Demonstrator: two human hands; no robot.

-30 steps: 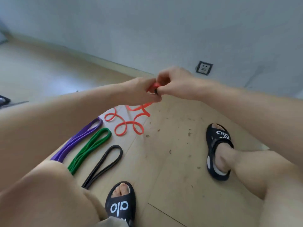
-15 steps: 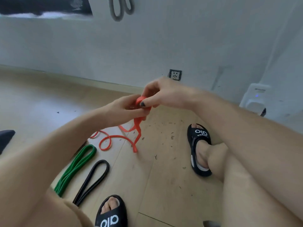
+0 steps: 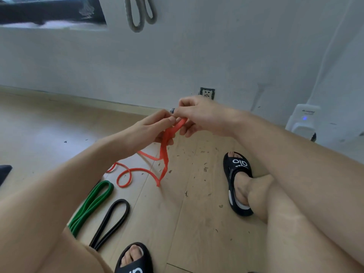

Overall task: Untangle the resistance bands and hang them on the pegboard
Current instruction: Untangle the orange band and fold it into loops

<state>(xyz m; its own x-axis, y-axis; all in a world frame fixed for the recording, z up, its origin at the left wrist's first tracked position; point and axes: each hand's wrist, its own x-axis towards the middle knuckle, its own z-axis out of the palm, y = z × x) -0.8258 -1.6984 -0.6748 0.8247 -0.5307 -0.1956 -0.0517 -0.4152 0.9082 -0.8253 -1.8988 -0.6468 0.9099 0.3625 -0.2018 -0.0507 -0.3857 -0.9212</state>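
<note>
Both hands up near the middle of the frame, busy with the orange band. Left hand curled round the upper part of it, fingers bent and gripping, thumb side pressed up against the right hand. Right hand pinching the top end of the same band between thumb and fingers, remaining fingers tucked under. Knuckles of the two touching or as good as.

From that grip, the orange band hanging straight down below the hands, twisted on itself, then trailing onto the wooden floor toward lower left, with one loop lying flat left of center. Still looks knotted up.

Green band lying doubled on the floor at lower left, well below the left forearm. Black band just beside it to the right, also doubled, not touching either hand.

Grey band hanging on the wall at top center, blurry. Wall socket right behind the right hand. Black sandals on both feet: one at right, another at bottom center. White gadget with a blue light at far right.
</note>
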